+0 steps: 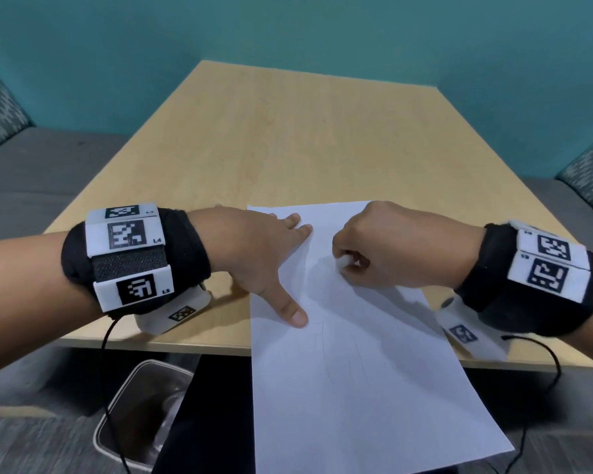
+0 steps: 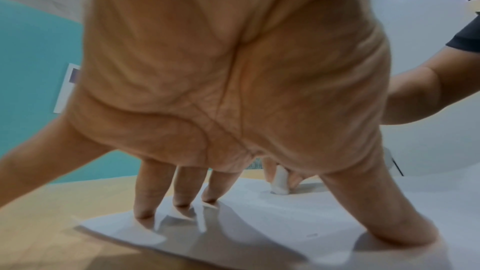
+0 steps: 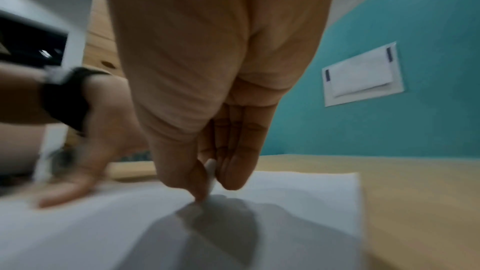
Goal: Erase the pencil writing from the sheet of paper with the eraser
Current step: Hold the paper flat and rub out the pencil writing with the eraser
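- Your left hand point(image 1: 254, 254) lies spread and flat on the sheet of paper point(image 1: 356, 388), fingers straight, holding nothing.
- In the left wrist view, three fingertips point(image 2: 144, 210) press down near the sheet's far left corner, and the thumb point(image 2: 405, 227) presses the sheet closer to you.
- Your right hand point(image 1: 387, 248) is curled into a loose fist, and it pinches the eraser point(image 1: 343, 262) between the thumb and the fingers.
- The eraser is small and white; its lower end touches the sheet in the far half, just to the right of your left hand's fingers.
- In the right wrist view the eraser point(image 3: 210, 174) shows only as a thin white strip between thumb and fingertip, and the picture is blurred.
- The sheet lies at the near edge of the tabletop point(image 1: 288, 138), and its near part hangs over that edge towards you.
- Faint pencil lines point(image 1: 322, 340) show on the sheet just below your left thumb; what they spell you cannot tell.
- Both wrists carry black bands with white marker blocks point(image 1: 127, 234).
- A clear bin point(image 1: 141, 405) stands on the floor below the near edge, to the left of the sheet.
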Available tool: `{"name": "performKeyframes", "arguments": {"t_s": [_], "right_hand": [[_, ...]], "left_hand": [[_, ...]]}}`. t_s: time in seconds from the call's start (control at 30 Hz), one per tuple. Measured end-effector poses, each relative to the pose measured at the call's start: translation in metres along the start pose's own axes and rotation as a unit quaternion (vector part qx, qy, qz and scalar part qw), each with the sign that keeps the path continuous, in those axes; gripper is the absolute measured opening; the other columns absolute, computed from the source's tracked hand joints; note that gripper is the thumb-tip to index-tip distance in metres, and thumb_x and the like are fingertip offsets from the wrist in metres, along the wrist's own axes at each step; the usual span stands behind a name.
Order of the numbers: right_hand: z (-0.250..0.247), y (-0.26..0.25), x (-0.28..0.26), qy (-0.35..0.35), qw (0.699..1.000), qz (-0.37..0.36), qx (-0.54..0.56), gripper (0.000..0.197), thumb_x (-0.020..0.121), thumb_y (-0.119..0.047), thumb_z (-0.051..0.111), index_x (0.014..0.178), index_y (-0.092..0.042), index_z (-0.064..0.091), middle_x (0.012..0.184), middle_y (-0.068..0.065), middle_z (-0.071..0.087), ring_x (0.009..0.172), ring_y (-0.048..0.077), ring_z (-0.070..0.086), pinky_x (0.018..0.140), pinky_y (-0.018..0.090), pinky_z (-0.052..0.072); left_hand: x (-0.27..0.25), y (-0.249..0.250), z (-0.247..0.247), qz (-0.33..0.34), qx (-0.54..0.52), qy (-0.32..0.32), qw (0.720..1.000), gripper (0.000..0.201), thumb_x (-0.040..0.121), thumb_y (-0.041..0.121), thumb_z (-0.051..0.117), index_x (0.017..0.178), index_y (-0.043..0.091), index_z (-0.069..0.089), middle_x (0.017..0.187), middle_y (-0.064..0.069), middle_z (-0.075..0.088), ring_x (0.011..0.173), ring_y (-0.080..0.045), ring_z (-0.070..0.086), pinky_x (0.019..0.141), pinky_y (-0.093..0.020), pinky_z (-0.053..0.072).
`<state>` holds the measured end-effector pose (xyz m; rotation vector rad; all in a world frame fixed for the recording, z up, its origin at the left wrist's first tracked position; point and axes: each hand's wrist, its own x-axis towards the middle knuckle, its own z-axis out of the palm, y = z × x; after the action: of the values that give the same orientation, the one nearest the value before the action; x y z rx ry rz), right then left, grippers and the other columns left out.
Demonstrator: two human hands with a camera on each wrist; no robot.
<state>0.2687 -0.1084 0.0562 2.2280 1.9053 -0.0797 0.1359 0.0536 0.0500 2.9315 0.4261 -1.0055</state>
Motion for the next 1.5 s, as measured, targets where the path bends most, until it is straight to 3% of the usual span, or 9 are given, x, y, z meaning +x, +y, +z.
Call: {"name": "performKeyframes", "arguments": {"t_s": [0.23, 0.37, 0.57, 0.73, 0.93, 1.03, 1.17, 1.33, 1.5], "right_hand": [[0.002, -0.009, -0.005, 0.004, 1.0, 0.002, 0.018, 0.018, 0.091, -0.027, 0.053, 0.075, -0.018, 0.057, 0.065, 0.001, 0.056, 0.057, 0.016, 0.04, 0.056, 0.037, 0.045], [0.003, 0.007, -0.004, 0.036, 0.997, 0.038, 0.065, 0.018, 0.091, -0.032, 0.058, 0.083, -0.021, 0.069, 0.067, -0.003, 0.067, 0.064, 0.018, 0.058, 0.062, 0.038, 0.056], [0.003, 0.0, -0.004, 0.021, 0.997, 0.025, 0.075, 0.017, 0.091, -0.031, 0.059, 0.084, -0.02, 0.07, 0.068, -0.002, 0.068, 0.063, 0.016, 0.056, 0.06, 0.029, 0.051], [0.009, -0.002, -0.004, 0.029, 0.993, 0.028, 0.114, 0.018, 0.088, -0.033, 0.065, 0.078, -0.019, 0.069, 0.064, -0.004, 0.069, 0.064, 0.015, 0.063, 0.063, 0.042, 0.059], [0.0, 0.031, -0.017, 0.028, 0.975, 0.074, 0.206, 0.019, 0.092, -0.038, 0.077, 0.102, -0.023, 0.082, 0.078, -0.013, 0.078, 0.073, 0.003, 0.071, 0.074, 0.031, 0.06], [0.006, 0.026, -0.027, 0.009, 0.971, 0.04, 0.235, 0.023, 0.093, -0.04, 0.078, 0.111, -0.028, 0.082, 0.088, -0.02, 0.079, 0.085, -0.006, 0.069, 0.076, 0.015, 0.055], [0.011, 0.015, -0.034, 0.008, 0.98, 0.026, 0.195, 0.023, 0.095, -0.041, 0.073, 0.111, -0.026, 0.08, 0.087, -0.016, 0.076, 0.083, 0.001, 0.067, 0.077, 0.023, 0.055], [0.014, 0.009, -0.036, 0.011, 0.983, 0.039, 0.178, 0.015, 0.092, -0.035, 0.069, 0.101, -0.027, 0.077, 0.077, -0.013, 0.073, 0.079, 0.005, 0.066, 0.071, 0.031, 0.057], [0.008, 0.009, -0.023, 0.019, 0.982, 0.037, 0.184, 0.019, 0.092, -0.038, 0.072, 0.106, -0.026, 0.078, 0.074, -0.015, 0.072, 0.076, -0.001, 0.065, 0.071, 0.026, 0.056]], "left_hand": [[-0.001, 0.002, -0.002, 0.001, 0.006, -0.004, 1.0, 0.149, 0.06, 0.098, 0.064, 0.166, 0.035, -0.019, 0.172, 0.019, -0.022, 0.163, -0.016, 0.009, 0.122, -0.061, 0.028], [-0.001, 0.003, -0.003, -0.002, 0.015, -0.005, 1.0, 0.149, 0.06, 0.099, 0.063, 0.166, 0.034, -0.018, 0.173, 0.018, -0.021, 0.162, -0.017, 0.013, 0.12, -0.065, 0.029], [-0.001, 0.003, -0.003, -0.007, 0.014, -0.012, 1.0, 0.15, 0.058, 0.101, 0.061, 0.165, 0.037, -0.021, 0.172, 0.02, -0.023, 0.163, -0.019, 0.009, 0.118, -0.075, 0.021], [-0.001, 0.004, -0.004, -0.012, 0.018, -0.016, 1.0, 0.15, 0.059, 0.1, 0.062, 0.165, 0.036, -0.022, 0.172, 0.019, -0.024, 0.163, -0.019, 0.01, 0.118, -0.075, 0.021], [0.0, -0.001, -0.009, 0.01, 0.037, -0.018, 0.999, 0.148, 0.062, 0.094, 0.069, 0.166, 0.035, -0.018, 0.174, 0.017, -0.018, 0.159, -0.02, 0.026, 0.123, -0.061, 0.025], [0.001, -0.006, -0.008, 0.035, 0.028, -0.01, 0.999, 0.143, 0.053, 0.096, 0.073, 0.167, 0.04, 0.008, 0.175, 0.019, 0.005, 0.157, -0.02, 0.027, 0.123, -0.057, 0.029], [0.003, -0.002, -0.004, 0.039, -0.019, 0.059, 0.997, 0.116, 0.048, 0.099, 0.072, 0.139, 0.03, 0.05, 0.137, 0.013, 0.047, 0.116, -0.02, 0.061, 0.096, -0.047, 0.055], [0.005, -0.001, 0.001, 0.027, -0.003, 0.046, 0.999, 0.138, 0.056, 0.099, 0.067, 0.164, 0.027, 0.023, 0.175, 0.011, 0.012, 0.141, -0.021, 0.049, 0.108, -0.045, 0.049], [-0.001, 0.0, 0.002, 0.027, -0.019, 0.034, 0.999, 0.146, 0.058, 0.098, 0.067, 0.167, 0.04, -0.011, 0.175, 0.017, -0.014, 0.159, -0.014, 0.024, 0.121, -0.042, 0.037]]}}
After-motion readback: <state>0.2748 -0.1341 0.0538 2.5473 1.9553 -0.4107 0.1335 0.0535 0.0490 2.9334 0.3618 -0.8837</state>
